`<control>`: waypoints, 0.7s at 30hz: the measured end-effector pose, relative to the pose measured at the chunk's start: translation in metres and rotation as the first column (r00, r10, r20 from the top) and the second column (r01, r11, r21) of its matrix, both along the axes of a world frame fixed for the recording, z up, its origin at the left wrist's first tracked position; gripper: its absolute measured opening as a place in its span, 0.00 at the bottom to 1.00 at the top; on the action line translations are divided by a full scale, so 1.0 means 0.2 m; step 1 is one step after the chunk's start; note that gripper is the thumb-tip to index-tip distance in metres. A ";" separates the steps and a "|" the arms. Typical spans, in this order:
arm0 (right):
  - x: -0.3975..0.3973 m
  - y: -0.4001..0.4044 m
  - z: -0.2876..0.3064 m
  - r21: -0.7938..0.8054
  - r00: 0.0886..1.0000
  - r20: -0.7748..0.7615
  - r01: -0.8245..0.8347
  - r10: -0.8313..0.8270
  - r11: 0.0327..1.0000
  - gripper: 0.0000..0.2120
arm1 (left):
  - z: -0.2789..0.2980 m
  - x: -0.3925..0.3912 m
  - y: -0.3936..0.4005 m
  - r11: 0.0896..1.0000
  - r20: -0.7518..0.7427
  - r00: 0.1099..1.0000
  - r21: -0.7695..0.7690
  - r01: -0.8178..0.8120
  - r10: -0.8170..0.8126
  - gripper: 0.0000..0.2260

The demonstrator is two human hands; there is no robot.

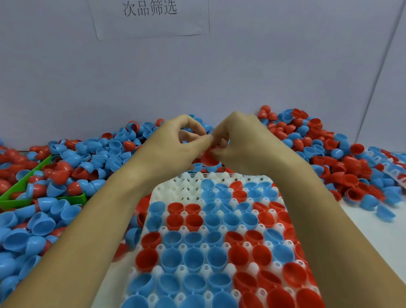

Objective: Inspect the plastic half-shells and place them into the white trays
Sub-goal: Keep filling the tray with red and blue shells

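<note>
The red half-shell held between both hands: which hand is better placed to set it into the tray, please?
Probably the right hand: its fingers curl round the red half-shell, just above the white tray and its empty far cups. The left hand only pinches its rim.

I see both hands meeting above the far edge of the white tray (182,188): the left hand (174,139) and right hand (236,141) pinch a red half-shell (209,158) between curled fingers. Blue and red shells fill most tray pockets; loose ones heap around a green bin (13,200).
</note>
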State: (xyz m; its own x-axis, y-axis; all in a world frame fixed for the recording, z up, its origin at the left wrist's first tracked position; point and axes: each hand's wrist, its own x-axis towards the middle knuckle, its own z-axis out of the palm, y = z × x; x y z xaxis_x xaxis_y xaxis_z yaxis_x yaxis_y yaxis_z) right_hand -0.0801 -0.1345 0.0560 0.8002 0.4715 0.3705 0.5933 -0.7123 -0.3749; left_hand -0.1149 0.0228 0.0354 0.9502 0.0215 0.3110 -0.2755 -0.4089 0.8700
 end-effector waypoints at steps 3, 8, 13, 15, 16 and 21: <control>0.04 0.04 -0.04 -0.090 0.999 -0.045 0.014 -0.018 0.996 0.04 | 0.00 0.02 0.07 0.988 0.018 0.987 0.001 -0.157 0.157 0.03; 0.16 0.21 -0.14 -0.303 0.993 -0.117 -0.004 -0.033 0.953 0.05 | 0.02 0.03 0.17 0.972 0.011 0.972 -0.007 -0.236 0.236 0.04; 0.20 0.30 -0.33 -0.430 0.972 -0.226 -0.036 -0.069 0.902 0.12 | 0.02 0.05 0.22 0.970 0.027 0.969 -0.030 -0.243 0.244 0.04; 0.20 0.30 -0.34 -0.440 0.975 -0.211 -0.030 -0.070 0.897 0.14 | 0.02 0.05 0.26 0.965 0.031 0.965 -0.041 -0.260 0.261 0.05; 0.20 0.30 -0.34 -0.449 0.975 -0.214 -0.036 -0.068 0.893 0.15 | 0.02 0.05 0.27 0.961 0.032 0.961 -0.038 -0.273 0.274 0.05; 0.19 0.26 -0.29 -0.428 0.962 -0.268 -0.065 -0.059 0.901 0.09 | 0.00 0.05 0.34 0.946 0.020 0.946 -0.038 -0.323 0.324 0.07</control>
State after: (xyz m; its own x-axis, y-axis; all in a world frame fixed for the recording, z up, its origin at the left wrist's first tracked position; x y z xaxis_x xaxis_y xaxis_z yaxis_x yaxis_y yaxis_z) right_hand -0.0425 -0.0816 -0.0024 0.8379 0.5372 -0.0971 0.5165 -0.8377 -0.1776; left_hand -0.1051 0.0905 0.0351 0.8820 0.3375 0.3289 -0.1555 -0.4503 0.8792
